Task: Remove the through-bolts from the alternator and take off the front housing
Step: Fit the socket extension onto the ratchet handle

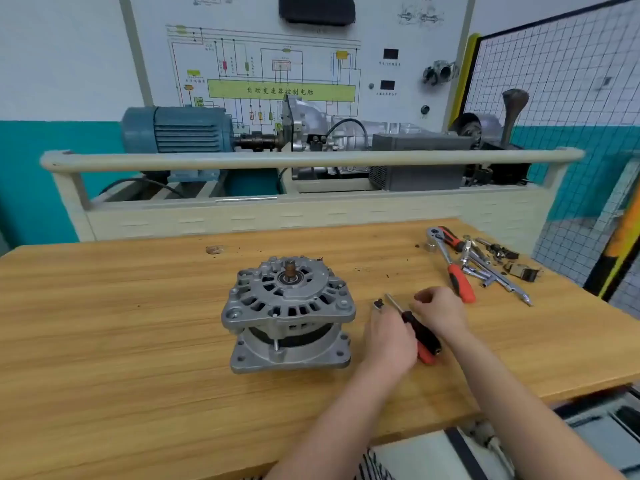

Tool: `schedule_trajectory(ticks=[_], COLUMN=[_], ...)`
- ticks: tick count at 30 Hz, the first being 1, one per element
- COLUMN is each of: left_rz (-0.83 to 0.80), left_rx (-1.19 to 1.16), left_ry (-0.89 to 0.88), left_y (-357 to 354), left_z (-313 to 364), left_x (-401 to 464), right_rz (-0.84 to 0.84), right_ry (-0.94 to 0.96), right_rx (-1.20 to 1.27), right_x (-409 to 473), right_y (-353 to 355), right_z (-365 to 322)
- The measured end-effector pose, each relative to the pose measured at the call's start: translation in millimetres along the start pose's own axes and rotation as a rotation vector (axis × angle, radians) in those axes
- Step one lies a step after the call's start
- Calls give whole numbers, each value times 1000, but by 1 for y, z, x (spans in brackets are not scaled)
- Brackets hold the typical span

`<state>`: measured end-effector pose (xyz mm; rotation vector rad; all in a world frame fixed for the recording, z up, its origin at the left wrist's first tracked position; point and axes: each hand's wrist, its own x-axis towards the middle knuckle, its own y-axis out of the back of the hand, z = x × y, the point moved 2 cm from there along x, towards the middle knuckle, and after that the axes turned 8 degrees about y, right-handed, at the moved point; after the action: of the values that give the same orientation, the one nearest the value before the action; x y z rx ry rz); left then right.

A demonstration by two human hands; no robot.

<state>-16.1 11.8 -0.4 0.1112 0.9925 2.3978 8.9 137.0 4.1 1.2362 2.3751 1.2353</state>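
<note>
A wooden bench fills the near half of the view, with a training rig and wiring board far behind its rail. The alternator stands shaft-up just left of centre on the bench, its front housing uppermost and already lifted a little off the rear housing, a dark gap and one thin bolt or stud showing between them. To its right, both hands meet over a screwdriver with a black and red handle: the left hand lies over the handle's left side, and the right hand curls loosely beyond it. A small dark piece lies by the blade tip. Ratchets and sockets lie scattered far right. Judging by the gap, the bolts look mostly out and the step in hand is parting the housing; the next move probably calls for prying evenly around the seam. Whether either hand truly grips the screwdriver I cannot tell, as the fingers are hidden, and the small piece is too blurred to identify.
</note>
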Motion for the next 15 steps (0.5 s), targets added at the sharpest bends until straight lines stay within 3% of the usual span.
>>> schedule_trajectory(ticks=[3, 6, 11, 15], left_rz=[121, 149, 152, 187], left_rx=[231, 344, 414, 291], left_ry=[64, 120, 92, 116], left_y=[-7, -7, -8, -1], left_z=[2, -3, -7, -4], left_x=[21, 33, 40, 35], right_rz=[-209, -301, -326, -288], right_ry=[-65, -44, 23, -1], right_rx=[-63, -68, -70, -118], right_x=[10, 14, 14, 14], right_y=[-6, -9, -17, -18], right_z=[3, 1, 0, -3])
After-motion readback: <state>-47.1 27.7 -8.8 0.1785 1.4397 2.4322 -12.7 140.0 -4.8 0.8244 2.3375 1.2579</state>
